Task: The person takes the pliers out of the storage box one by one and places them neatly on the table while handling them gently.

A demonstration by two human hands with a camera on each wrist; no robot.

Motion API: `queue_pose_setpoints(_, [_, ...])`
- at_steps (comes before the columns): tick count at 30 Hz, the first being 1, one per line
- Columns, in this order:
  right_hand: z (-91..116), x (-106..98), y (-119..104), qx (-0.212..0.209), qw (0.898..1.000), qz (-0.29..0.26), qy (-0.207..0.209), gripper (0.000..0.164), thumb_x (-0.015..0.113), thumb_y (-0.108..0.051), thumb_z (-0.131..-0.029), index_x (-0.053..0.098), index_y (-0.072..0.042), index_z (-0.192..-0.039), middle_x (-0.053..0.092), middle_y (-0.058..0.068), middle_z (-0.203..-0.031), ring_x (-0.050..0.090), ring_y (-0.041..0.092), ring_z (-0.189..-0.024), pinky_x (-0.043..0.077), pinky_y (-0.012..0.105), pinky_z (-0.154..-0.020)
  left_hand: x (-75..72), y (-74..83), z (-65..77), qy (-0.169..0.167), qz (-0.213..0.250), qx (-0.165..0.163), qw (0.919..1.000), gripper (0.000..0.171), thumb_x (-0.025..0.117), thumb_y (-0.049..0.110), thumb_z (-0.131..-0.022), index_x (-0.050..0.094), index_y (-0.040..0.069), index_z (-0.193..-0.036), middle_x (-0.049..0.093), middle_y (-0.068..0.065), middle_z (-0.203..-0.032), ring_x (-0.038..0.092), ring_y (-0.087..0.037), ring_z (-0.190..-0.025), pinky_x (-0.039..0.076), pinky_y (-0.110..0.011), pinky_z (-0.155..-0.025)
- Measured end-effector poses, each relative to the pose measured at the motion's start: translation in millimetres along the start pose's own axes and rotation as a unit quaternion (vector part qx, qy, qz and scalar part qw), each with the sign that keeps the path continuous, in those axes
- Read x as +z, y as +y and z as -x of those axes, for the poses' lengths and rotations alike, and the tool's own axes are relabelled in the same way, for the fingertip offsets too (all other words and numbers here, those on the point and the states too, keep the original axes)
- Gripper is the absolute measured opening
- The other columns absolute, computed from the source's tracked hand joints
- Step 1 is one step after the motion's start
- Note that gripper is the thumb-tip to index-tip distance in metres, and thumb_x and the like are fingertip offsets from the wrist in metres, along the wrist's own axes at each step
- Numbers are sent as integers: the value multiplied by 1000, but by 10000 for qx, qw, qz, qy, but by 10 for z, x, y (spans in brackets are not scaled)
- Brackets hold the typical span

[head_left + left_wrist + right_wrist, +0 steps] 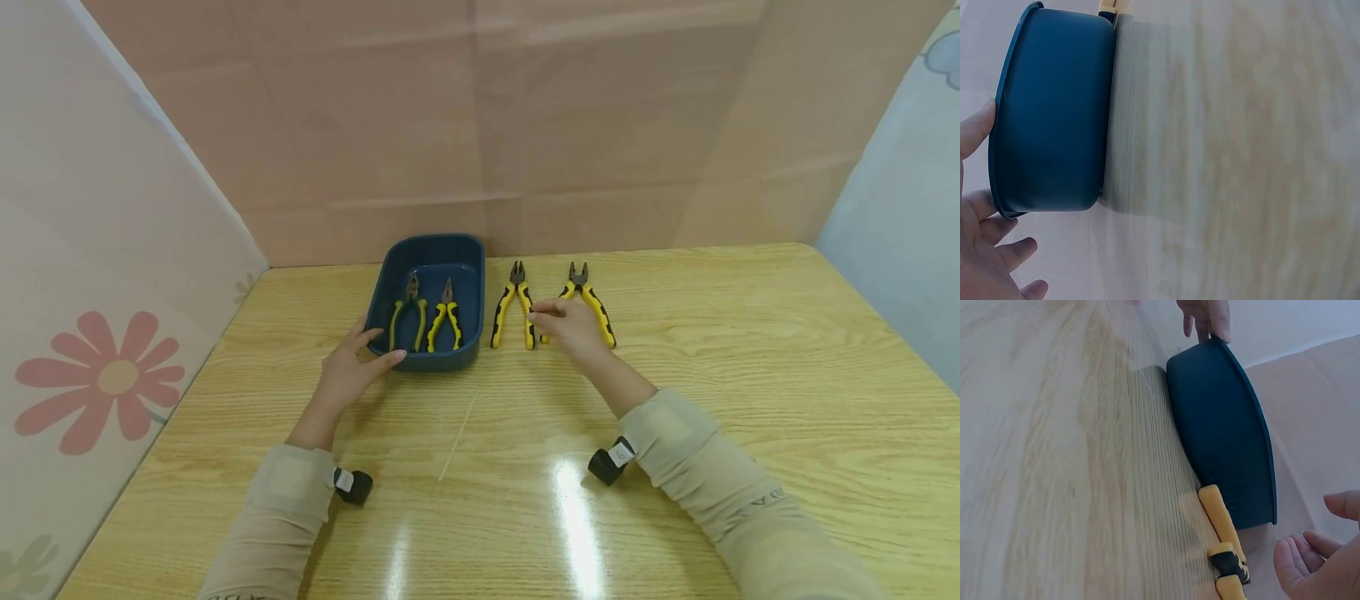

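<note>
A dark blue plastic bin (471, 354) holds green-handled pliers (421, 319) and yellow-and-black long-nose pliers (453, 318). At its near-left corner my left hand (347, 368) touches the rim with the thumb and index finger; the other fingers are spread outside. Right of the bin lie yellow-and-black pliers (500, 315), handles spread and jaws pointing away. Farther right is a second such pair of pliers (600, 317), partly covered by my right hand (576, 332). In the right wrist view that hand's fingers (1291, 565) are loosely bent, holding nothing, beside the yellow handles (1217, 509).
The wood-grain table (750, 358) spreads out in front and to the right. A pinkish-brown cloth wall (600, 150) rises behind it. A flower-printed panel (90, 250) borders the left side. A thin pale line (458, 436) runs across the tabletop before the bin.
</note>
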State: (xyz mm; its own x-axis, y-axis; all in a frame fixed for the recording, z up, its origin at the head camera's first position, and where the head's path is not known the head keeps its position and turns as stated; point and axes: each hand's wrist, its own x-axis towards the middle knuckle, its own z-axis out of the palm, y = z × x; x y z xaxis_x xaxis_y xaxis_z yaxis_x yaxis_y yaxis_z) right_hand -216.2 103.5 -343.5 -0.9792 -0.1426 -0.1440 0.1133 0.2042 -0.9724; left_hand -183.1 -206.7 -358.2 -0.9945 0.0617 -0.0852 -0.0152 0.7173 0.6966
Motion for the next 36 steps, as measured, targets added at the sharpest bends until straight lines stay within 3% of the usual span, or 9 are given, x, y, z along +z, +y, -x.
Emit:
queue_pose_setpoints(9, [31, 98, -48, -54, 9964, -779, -331, 42, 49, -7, -88, 36, 14, -121, 43, 27, -114, 42, 39, -107, 40, 38, -87, -7, 11, 11, 20, 3, 11, 10000, 82, 55, 59, -72, 34, 7, -133, 2, 0, -144, 4, -35, -127, 6, -65, -90])
queue_pose_setpoints(19, [71, 173, -112, -35, 9928, -1111, -454, 42, 48, -5, -88, 35, 14, -122, 41, 27, -116, 48, 40, -100, 40, 43, -85, -9, 27, 18, 19, 19, -13, 10000, 83, 55, 59, -72, 33, 8, -133, 2, 2, -144, 4, -36, -127, 5, -65, -90])
queue_pose_setpoints(25, [103, 208, -197, 14, 9933, -1033, -525, 41, 50, -6, -87, 37, 12, -121, 43, 25, -117, 50, 39, -99, 43, 41, -81, -3, 32, 29, 44, 42, -13, 10000, 83, 55, 59, -72, 34, 7, -133, 3, -1, -144, 6, -35, -127, 13, -63, -91])
queue_pose_setpoints(36, [80, 307, -276, 5, 9913, -1068, -775, 40, 50, -6, -87, 38, 12, -119, 43, 28, -117, 47, 42, -101, 43, 43, -81, 5, 21, 11, 44, 102, -16, 9999, 83, 56, 59, -71, 34, 8, -133, 4, -1, -144, 6, -35, -127, 15, -61, -92])
